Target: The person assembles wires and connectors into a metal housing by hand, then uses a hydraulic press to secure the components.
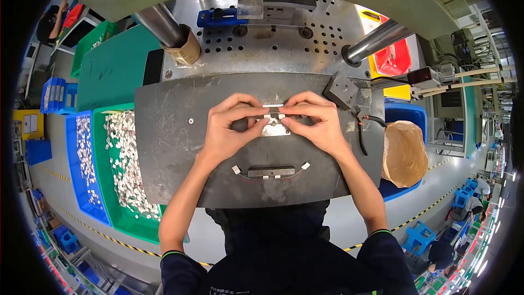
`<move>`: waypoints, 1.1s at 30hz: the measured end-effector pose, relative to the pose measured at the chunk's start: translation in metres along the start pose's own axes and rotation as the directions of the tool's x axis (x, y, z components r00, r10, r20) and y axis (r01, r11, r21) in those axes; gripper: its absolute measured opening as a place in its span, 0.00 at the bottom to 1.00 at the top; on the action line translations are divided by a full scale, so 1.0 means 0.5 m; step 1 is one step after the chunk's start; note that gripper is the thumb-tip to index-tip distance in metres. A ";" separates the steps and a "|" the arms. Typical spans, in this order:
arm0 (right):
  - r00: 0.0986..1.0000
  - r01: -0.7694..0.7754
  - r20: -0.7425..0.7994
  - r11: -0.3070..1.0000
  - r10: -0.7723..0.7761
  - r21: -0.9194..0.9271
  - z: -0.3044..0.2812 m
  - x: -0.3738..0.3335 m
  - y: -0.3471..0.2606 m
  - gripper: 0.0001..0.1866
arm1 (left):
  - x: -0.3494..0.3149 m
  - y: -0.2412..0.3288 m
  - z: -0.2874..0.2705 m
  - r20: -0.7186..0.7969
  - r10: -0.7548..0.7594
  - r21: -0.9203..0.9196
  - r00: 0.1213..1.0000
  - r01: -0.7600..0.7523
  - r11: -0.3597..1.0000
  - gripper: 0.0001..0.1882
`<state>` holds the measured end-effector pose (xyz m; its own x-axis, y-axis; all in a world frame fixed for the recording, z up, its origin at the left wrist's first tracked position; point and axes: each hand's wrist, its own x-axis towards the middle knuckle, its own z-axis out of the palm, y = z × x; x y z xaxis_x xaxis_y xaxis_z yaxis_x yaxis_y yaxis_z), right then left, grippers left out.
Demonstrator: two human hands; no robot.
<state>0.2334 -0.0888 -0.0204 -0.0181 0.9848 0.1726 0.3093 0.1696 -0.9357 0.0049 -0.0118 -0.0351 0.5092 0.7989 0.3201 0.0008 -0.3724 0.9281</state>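
My left hand (232, 123) and my right hand (319, 123) meet over a small shiny metal fixture (277, 129) on the dark work plate. Both are closed in a pinch, thumbs below and forefingers above. Small white connectors (281, 116) show at their fingertips; what lies between them is partly hidden by the fingers. Closer to my body rests a dark metal bar (271, 171) with a thin wire along it. That wire ends in a white connector (236, 170) on the left and another (305, 165) on the right.
A dark metal block (341, 91) and black-red pliers (361, 128) lie right of my hands. Green (101, 196) and blue (71, 169) bins of small white parts stand left. At right, a blue bin (401, 190) holds brown paper. Thick steel columns (376, 43) rise behind the plate (174, 147).
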 end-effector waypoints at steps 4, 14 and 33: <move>0.998 0.049 -0.040 0.999 -0.050 -0.014 0.004 -0.001 0.007 0.17 | -0.003 -0.003 0.002 -0.001 -0.018 -0.017 1.000 0.018 1.000 0.15; 0.993 0.098 -0.057 0.985 -0.107 -0.145 0.005 0.000 -0.008 0.16 | -0.003 0.002 0.001 0.001 -0.022 -0.006 1.000 0.022 1.000 0.15; 0.995 0.081 -0.059 0.997 -0.082 -0.015 0.005 0.001 0.003 0.15 | 0.001 0.005 -0.003 0.011 -0.036 -0.002 0.999 0.036 0.999 0.15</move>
<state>0.2313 -0.0877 -0.0223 0.0128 0.9637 0.2668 0.3215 0.2487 -0.9137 0.0040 -0.0116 -0.0325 0.5184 0.8065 0.2843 0.0175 -0.3423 0.9394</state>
